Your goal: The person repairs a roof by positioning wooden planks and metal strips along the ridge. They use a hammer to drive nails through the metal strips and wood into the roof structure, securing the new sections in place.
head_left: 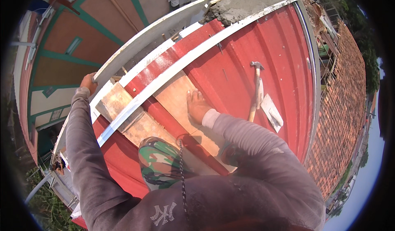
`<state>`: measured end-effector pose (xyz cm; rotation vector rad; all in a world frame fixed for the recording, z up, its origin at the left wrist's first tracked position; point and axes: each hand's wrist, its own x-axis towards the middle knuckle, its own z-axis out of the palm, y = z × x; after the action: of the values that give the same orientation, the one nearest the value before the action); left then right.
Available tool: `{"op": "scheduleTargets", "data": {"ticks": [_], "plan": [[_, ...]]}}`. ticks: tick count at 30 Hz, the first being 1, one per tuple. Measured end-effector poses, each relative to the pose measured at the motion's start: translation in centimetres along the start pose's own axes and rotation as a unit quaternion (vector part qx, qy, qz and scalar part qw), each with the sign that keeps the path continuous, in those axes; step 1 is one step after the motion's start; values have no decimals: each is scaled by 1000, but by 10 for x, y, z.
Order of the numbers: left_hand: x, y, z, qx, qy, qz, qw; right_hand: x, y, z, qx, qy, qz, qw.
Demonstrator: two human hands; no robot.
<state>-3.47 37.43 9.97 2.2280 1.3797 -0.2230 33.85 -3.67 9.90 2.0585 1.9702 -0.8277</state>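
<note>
"Head view: how far along is the work up here?"

"Red sheeting (279, 58) is down, and grey mortar (249, 2) coats the far end, apparently further along there."

"What remains?"

"Seemingly the near stretch beside the pale board (156, 34) at left, where no mortar shows."

"The hands?"

"Apart: the left hand (88, 84) curls over the pale board's edge; the right hand (198, 106) lies palm-down on a wooden board (175, 92) atop the sheeting, a hammer (257, 82) to its right."

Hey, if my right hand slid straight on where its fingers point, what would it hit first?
Your right hand would probably meet the long white strip first, though depth is unclear.
</note>
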Motion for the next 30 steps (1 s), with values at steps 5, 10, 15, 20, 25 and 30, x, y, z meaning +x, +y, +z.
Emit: {"op": "scheduleTargets", "data": {"ticks": [5,10,15,20,25,30], "plan": [[-3,-11,5,10,-7,5,1000,0,3,-4,19,-10,-9,1000],[-9,-23,9,0,-8,10,1000,3,3,2,17,-9,-3,1000],[-19,-33,18,-9,-6,-4,1000,3,4,8,-24,17,-14,999],[-19,-40,24,-4,-21,-15,1000,3,1,1,-1,2,-7,1000],[-16,-35,29,-15,-40,-11,999,5,3,8,1,5,-6,1000],[-22,-31,31,-14,-46,-7,999,10,6,15,10,-12,0,1000]]}}
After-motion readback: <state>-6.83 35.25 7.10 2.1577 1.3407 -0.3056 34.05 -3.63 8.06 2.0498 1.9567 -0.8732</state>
